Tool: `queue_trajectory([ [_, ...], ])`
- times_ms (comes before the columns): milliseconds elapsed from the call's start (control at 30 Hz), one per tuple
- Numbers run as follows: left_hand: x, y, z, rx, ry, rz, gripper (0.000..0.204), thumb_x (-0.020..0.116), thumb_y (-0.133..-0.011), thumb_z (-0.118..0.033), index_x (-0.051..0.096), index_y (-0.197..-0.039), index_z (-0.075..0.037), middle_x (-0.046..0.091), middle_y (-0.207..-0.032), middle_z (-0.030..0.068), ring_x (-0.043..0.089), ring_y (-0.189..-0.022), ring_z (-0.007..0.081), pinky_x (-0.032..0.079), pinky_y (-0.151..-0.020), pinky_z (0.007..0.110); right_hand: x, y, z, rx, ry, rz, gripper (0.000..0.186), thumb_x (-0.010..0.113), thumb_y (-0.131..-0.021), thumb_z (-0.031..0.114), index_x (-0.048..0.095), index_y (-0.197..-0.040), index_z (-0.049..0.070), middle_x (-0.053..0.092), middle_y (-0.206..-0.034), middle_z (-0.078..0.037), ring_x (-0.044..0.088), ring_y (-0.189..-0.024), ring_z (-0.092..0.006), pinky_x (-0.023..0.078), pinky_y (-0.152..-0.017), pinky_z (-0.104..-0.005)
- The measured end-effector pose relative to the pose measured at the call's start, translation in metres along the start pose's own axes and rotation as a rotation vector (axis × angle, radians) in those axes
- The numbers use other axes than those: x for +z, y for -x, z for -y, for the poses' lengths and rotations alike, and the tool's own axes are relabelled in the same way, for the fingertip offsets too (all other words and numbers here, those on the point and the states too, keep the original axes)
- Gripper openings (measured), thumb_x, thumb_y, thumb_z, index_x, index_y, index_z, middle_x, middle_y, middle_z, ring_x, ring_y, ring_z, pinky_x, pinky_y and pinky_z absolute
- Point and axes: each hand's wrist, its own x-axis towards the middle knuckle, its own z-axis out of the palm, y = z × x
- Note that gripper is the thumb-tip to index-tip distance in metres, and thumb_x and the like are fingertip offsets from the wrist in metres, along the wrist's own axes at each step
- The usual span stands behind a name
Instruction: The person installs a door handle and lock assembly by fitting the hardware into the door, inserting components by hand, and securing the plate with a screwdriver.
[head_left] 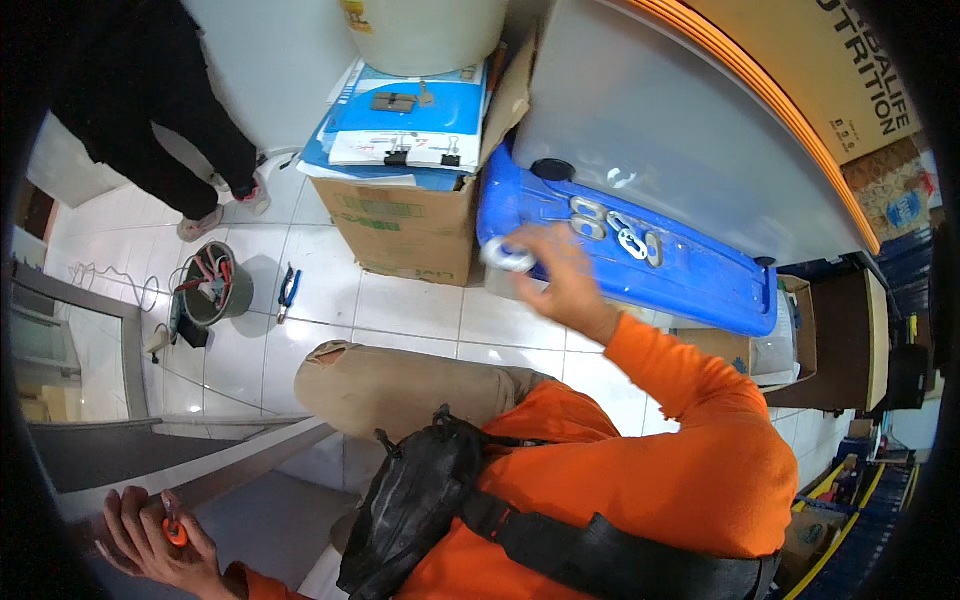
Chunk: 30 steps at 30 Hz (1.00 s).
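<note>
My right hand [562, 278], blurred, reaches out over the left end of a blue plastic lid [700, 300]. Its thumb and fingers close on a pale ring-shaped escutcheon plate [508, 256]. On the lid lie several oval metal escutcheon plates [588, 222], some with a cut-out. At the lower left my left hand [165, 545] is by the edge of a grey metal-framed door [240, 465]. Between its fingers shows the orange handle of a screwdriver [175, 532]; the shaft is hidden.
A lock cylinder [393, 102] and a key [426, 95] rest on papers atop a cardboard box [400, 225]. Pliers [288, 293] lie on the tiled floor beside a bucket of tools [215, 285]. Another person's legs [160, 110] stand at the upper left. A grey bin [680, 120] stands behind the lid.
</note>
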Motion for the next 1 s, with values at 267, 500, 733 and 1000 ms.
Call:
queue_trajectory([
  [267, -0.005, -0.012, -0.004, -0.088, -0.058, 0.222, 0.028, 0.06, -0.101, -0.034, 0.074, -0.108, -0.012, 0.069, -0.132, 0.005, 0.053, -0.138, 0.0299, 0.026, -0.123, 0.057, -0.097, -0.02, -0.074, 0.441, -0.056, 0.178, 0.037, 0.073, -0.085, 0.009, 0.061, -0.12, 0.004, 0.068, -0.109, -0.016, 0.067, -0.099, -0.0317, 0.053, -0.087, -0.0411],
  [500, 0.008, 0.014, 0.012, -0.059, 0.001, 0.129, 0.033, 0.057, -0.102, -0.038, 0.074, -0.111, -0.012, 0.069, -0.132, 0.0049, 0.053, -0.138, 0.0307, 0.026, -0.123, 0.057, -0.144, -0.029, -0.071, 0.5, 0.312, 0.653, 0.039, 0.077, -0.082, 0.011, 0.062, -0.118, 0.007, 0.07, -0.105, -0.014, 0.068, -0.099, -0.0322, 0.054, -0.087, -0.0398],
  [733, -0.009, -0.004, 0.006, 0.003, -0.061, 0.104, 0.035, 0.056, -0.101, -0.04, 0.074, -0.116, -0.013, 0.068, -0.135, 0.005, 0.053, -0.138, 0.0277, 0.026, -0.124, 0.056, -0.121, -0.03, -0.077, 0.279, 0.412, 0.615, 0.024, 0.079, -0.078, 0.011, 0.071, -0.1, 0.009, 0.07, -0.112, -0.011, 0.067, -0.1, -0.0343, 0.054, -0.085, -0.0442],
  [1000, -0.006, 0.012, 0.007, -0.042, -0.075, 0.173, 0.034, 0.058, -0.1, -0.038, 0.075, -0.115, -0.013, 0.067, -0.136, 0.0064, 0.053, -0.138, 0.028, 0.025, -0.124, 0.056, -0.134, -0.038, -0.086, 0.292, 0.348, 0.511, 0.012, 0.072, -0.083, 0.016, 0.07, -0.089, 0.005, 0.07, -0.096, -0.014, 0.069, -0.087, -0.0308, 0.054, -0.078, -0.0422],
])
